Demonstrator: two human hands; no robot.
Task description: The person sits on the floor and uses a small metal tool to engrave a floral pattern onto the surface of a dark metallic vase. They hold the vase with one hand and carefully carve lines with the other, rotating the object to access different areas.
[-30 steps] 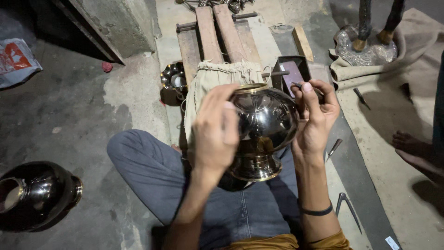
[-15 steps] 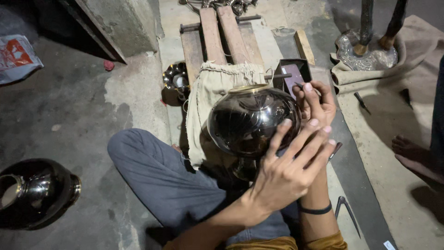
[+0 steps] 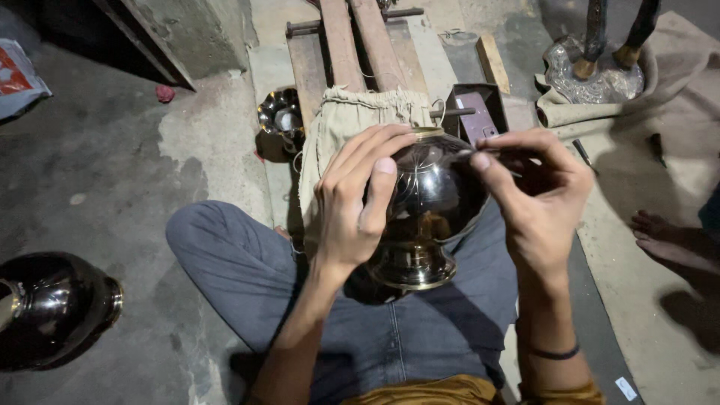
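Only the head view to go on here, looking straight down at my lap. My left hand (image 3: 352,202) is wrapped over the side of a shiny dark metal pot (image 3: 427,217), fingers (image 3: 379,191) spread and curled flat against its rounded belly, steadying it. The pot sits tilted over my crossed legs, against the near end of a cloth-covered wooden stand (image 3: 345,120) on the floor, its brass-coloured foot ring (image 3: 412,270) pointing back toward me. My right hand (image 3: 536,202) has its fingers pinched together on a thin metal tool (image 3: 487,152), with the tip touching the pot near its upper shoulder. I can make out a few fine scratched lines on the polished surface by my left fingers, so I'd guess the marking has only just got going: most of the belly looks bare and mirror-smooth from here. Around me: another dark polished pot (image 3: 56,307) lies on the floor near the left edge, a smaller shiny vessel (image 3: 279,120) sits just left of the stand, and a small open box (image 3: 476,112) sits just right of it. Somebody else's bare foot (image 3: 671,244) shows at the right edge, well apart from my hands.
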